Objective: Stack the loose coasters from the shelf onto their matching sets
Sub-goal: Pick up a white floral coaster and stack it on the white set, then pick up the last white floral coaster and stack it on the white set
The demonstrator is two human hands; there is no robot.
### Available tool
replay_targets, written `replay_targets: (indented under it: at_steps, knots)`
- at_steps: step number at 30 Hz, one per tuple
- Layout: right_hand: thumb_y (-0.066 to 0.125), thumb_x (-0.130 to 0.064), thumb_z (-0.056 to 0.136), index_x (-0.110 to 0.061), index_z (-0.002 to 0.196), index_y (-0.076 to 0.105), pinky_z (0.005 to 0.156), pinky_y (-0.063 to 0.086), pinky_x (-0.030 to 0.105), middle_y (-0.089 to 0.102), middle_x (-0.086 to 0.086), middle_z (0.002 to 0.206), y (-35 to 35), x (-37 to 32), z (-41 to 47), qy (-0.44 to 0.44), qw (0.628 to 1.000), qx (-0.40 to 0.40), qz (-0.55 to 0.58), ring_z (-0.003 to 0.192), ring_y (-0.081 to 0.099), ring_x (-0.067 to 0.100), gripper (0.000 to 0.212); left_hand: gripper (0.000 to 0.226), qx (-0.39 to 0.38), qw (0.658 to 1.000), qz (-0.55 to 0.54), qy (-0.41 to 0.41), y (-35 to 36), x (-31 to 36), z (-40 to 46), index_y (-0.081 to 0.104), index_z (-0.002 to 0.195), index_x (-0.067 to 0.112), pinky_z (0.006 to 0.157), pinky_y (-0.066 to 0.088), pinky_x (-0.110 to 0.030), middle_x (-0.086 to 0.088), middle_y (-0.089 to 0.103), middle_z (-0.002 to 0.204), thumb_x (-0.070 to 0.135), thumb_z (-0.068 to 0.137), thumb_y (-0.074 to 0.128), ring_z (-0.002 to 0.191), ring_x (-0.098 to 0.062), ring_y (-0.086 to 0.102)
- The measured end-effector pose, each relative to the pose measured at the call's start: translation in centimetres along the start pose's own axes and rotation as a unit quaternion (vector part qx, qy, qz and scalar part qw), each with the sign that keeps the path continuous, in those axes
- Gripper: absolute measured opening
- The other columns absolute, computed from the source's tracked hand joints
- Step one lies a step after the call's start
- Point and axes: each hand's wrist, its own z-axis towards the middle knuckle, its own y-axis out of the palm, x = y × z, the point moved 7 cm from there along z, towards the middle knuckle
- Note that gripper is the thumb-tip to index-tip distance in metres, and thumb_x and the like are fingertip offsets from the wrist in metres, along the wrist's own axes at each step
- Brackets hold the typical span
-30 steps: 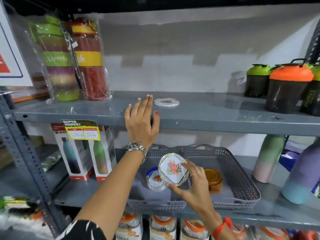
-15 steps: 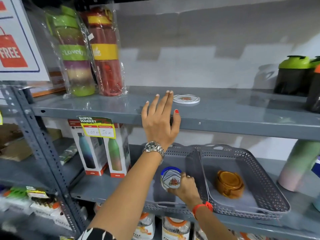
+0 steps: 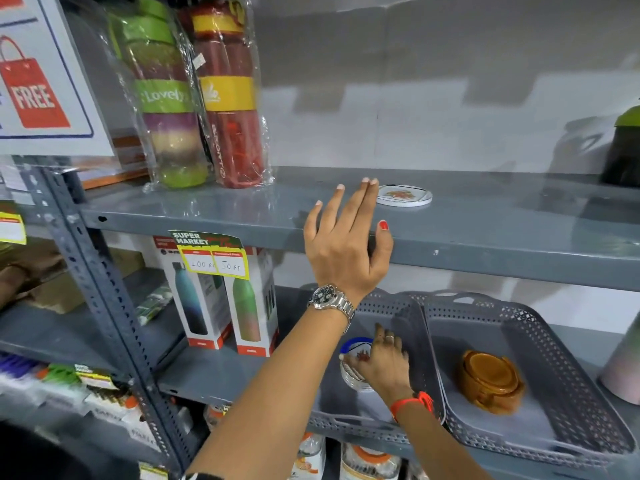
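A white floral coaster lies loose on the upper grey shelf. My left hand is raised at the shelf's front edge, fingers spread, its fingertips just left of that coaster and holding nothing. In the left grey perforated tray on the lower shelf stands a stack of floral coasters with a blue rim at the back. My right hand rests on top of this stack, fingers laid over the top coaster. An amber coaster set sits in the right tray.
Wrapped bottles stand at the upper shelf's left; a dark shaker stands at its right edge. Boxed bottles with a price tag sit left of the trays. A pastel bottle is at the far right. A steel upright runs down the left.
My right hand brought the floral coaster down onto the stack in the left tray and now lies flat on it. The view shifted left and closer; my left hand stayed at the shelf edge.
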Motion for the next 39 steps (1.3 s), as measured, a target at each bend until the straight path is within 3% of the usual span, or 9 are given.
replay_targets:
  at_steps: [3, 9, 11, 16, 19, 22, 26, 32, 39]
  knots:
    - [0.060, -0.057, 0.074, -0.008, 0.131, 0.047, 0.088, 0.051, 0.043, 0.059, 0.013, 0.122, -4.8, -2.4, -2.8, -0.089, 0.981, 0.158, 0.066, 0.112, 0.050, 0.028, 0.076, 0.046, 0.001, 1.000, -0.002, 0.001, -0.1, 0.0, 0.0, 0.063, 0.124, 0.015, 0.101, 0.035, -0.040, 0.003, 0.064, 0.123, 0.032, 0.087, 0.041, 0.119, -0.022, 0.055]
    - [0.063, -0.017, 0.080, -0.001, 0.087, 0.065, 0.075, 0.035, 0.020, 0.068, 0.011, 0.080, -21.6, -5.3, -14.1, -0.294, 0.766, 0.529, 0.217, 0.075, 0.050, 0.017, 0.017, 0.046, -0.013, 1.000, -0.003, -0.006, -0.2, 0.1, 0.0, 0.062, 0.126, 0.016, 0.102, 0.035, -0.041, 0.003, 0.062, 0.126, 0.032, 0.089, 0.041, 0.121, -0.021, 0.053]
    - [0.064, -0.013, 0.080, -0.001, 0.089, 0.065, 0.072, 0.035, 0.020, 0.066, 0.009, 0.078, -26.9, -5.8, -15.1, -0.281, 0.748, 0.563, 0.210, 0.073, 0.049, 0.019, 0.014, 0.046, -0.021, 1.000, -0.007, -0.009, -0.3, 0.1, 0.0, 0.061, 0.128, 0.015, 0.103, 0.033, -0.041, 0.002, 0.061, 0.128, 0.032, 0.090, 0.039, 0.122, -0.021, 0.053]
    - [0.062, -0.028, 0.081, -0.010, 0.113, 0.057, 0.072, 0.035, 0.025, 0.065, 0.007, 0.101, -34.6, -7.3, -8.0, -0.155, 0.887, 0.419, 0.115, 0.098, 0.051, 0.026, 0.036, 0.043, -0.035, 0.999, -0.018, -0.011, -0.5, 0.2, 0.0, 0.060, 0.127, 0.014, 0.104, 0.032, -0.043, 0.001, 0.060, 0.129, 0.030, 0.092, 0.041, 0.124, -0.023, 0.051]
    - [0.066, -0.037, 0.079, -0.001, 0.109, 0.053, 0.073, 0.045, 0.035, 0.063, 0.018, 0.110, -35.3, -7.9, -2.0, -0.098, 0.955, 0.276, 0.055, 0.105, 0.055, 0.035, 0.049, 0.045, -0.041, 0.999, -0.016, -0.023, -0.5, 0.2, 0.0, 0.060, 0.128, 0.014, 0.108, 0.027, -0.043, 0.000, 0.060, 0.129, 0.031, 0.091, 0.040, 0.125, -0.024, 0.050]
    - [0.069, -0.052, 0.075, -0.006, 0.091, 0.049, 0.072, 0.038, 0.034, 0.058, 0.018, 0.117, -33.3, -8.3, 1.7, -0.077, 0.990, 0.115, 0.027, 0.097, 0.053, 0.033, 0.053, 0.045, -0.048, 0.998, -0.020, -0.028, -0.6, 0.2, 0.1, 0.061, 0.126, 0.013, 0.110, 0.024, -0.043, -0.001, 0.061, 0.128, 0.032, 0.091, 0.040, 0.125, -0.025, 0.050]
    - [0.071, -0.061, 0.068, -0.006, 0.127, 0.043, 0.094, 0.041, 0.035, 0.048, 0.013, 0.137, -30.6, -8.3, 3.6, -0.053, 0.998, -0.023, 0.024, 0.122, 0.047, 0.032, 0.085, 0.045, -0.054, 0.998, -0.020, -0.027, -0.6, 0.1, 0.1, 0.062, 0.125, 0.012, 0.109, 0.026, -0.045, -0.001, 0.061, 0.128, 0.032, 0.091, 0.040, 0.125, -0.025, 0.050]
    - [0.077, -0.059, 0.062, -0.013, 0.101, 0.044, 0.093, 0.045, 0.038, 0.055, 0.009, 0.122, -30.4, -7.8, 4.6, -0.045, 0.998, 0.001, 0.040, 0.113, 0.051, 0.028, 0.068, 0.045, -0.044, 0.999, -0.021, -0.024, -0.5, 0.2, 0.1, 0.063, 0.124, 0.013, 0.108, 0.026, -0.045, -0.001, 0.061, 0.127, 0.033, 0.090, 0.041, 0.124, -0.025, 0.050]
    - [0.079, -0.052, 0.059, -0.010, 0.095, 0.051, 0.086, 0.041, 0.040, 0.057, 0.008, 0.099, -33.4, -7.4, -0.2, -0.066, 0.977, 0.204, 0.011, 0.111, 0.047, 0.030, 0.062, 0.045, -0.031, 0.999, -0.011, -0.019, -0.5, 0.2, 0.0, 0.064, 0.123, 0.013, 0.107, 0.027, -0.045, 0.000, 0.063, 0.124, 0.033, 0.090, 0.040, 0.122, -0.025, 0.052]
